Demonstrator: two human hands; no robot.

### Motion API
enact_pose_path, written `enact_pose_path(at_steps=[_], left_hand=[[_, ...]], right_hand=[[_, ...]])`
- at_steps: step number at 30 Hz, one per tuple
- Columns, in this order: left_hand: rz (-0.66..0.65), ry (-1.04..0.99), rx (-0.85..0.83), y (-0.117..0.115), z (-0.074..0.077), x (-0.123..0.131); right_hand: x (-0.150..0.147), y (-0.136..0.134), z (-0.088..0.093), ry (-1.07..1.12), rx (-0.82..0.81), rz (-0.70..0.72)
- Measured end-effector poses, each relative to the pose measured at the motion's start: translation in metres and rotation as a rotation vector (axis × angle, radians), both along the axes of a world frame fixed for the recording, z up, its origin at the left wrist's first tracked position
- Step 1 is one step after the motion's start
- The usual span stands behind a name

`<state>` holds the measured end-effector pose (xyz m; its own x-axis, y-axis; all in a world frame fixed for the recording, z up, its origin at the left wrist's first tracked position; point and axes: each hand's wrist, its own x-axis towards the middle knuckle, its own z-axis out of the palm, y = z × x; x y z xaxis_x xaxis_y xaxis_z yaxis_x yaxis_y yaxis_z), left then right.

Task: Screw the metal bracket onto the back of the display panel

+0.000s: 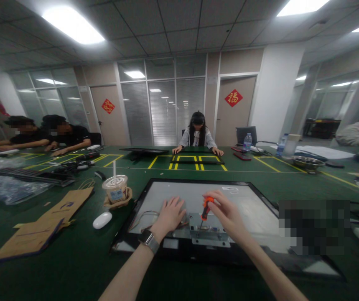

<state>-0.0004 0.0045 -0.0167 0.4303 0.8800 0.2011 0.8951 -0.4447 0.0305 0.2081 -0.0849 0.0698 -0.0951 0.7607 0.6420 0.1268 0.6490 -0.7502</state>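
Head view, and I'm on the screwdriver [206, 208]: orange handle up, thin shaft running down and slightly left, tip on the grey metal plate [210, 234]. Its long axis is close to upright, leaning a little so the handle sits toward the right hand [227, 214] and the tip points down at the plate, on the near side of the fingers. Those fingers [216, 196] are curled round the handle, gripping it from the right and above.

The left hand [170, 215] holds nothing: fingers [175, 203] splayed, palm down just left of the plate, near the shaft but apart from it. So the right hand has the tool and the left is the next nearest. I can see a watch [149, 239] on that wrist, and thin coloured wires [140, 218] trail out to the left of the splayed fingers.

The plate sits at the near edge of a monitor panel [254, 211], lying face down on the green surface [72, 259]. Further left of the left hand are a white mouse [102, 220], a lidded cup [115, 189] and a flattened paper bag [41, 228]. Across the surface, other people sit with their own hands well away from mine.
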Motion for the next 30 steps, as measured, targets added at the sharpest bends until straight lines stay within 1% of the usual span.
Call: enact_pose_path(at_steps=[2, 4, 10, 16, 20, 25, 30], left_hand=[[0.009, 0.008, -0.011, -0.001, 0.002, 0.0], [0.017, 0.008, -0.017, -0.002, 0.003, 0.001], [0.021, 0.009, -0.013, -0.004, 0.006, 0.001], [0.019, 0.021, -0.052, -0.007, 0.012, 0.001], [0.012, 0.02, -0.062, -0.01, 0.016, 0.001], [0.017, 0.017, -0.025, -0.007, 0.01, 0.001], [0.007, 0.016, 0.001, -0.002, 0.002, 0.0]], right_hand=[[0.0, -0.003, 0.002, -0.003, -0.063, 0.088], [-0.002, -0.005, 0.003, 0.005, -0.1, 0.136], [-0.008, -0.004, 0.002, 0.085, -0.04, 0.031], [-0.003, -0.006, 0.007, 0.034, -0.059, 0.091], [0.0, -0.005, 0.006, 0.022, -0.083, 0.097], [-0.004, -0.004, 0.004, 0.07, -0.084, 0.13], [-0.005, -0.008, 0.005, 0.043, -0.128, 0.137]])
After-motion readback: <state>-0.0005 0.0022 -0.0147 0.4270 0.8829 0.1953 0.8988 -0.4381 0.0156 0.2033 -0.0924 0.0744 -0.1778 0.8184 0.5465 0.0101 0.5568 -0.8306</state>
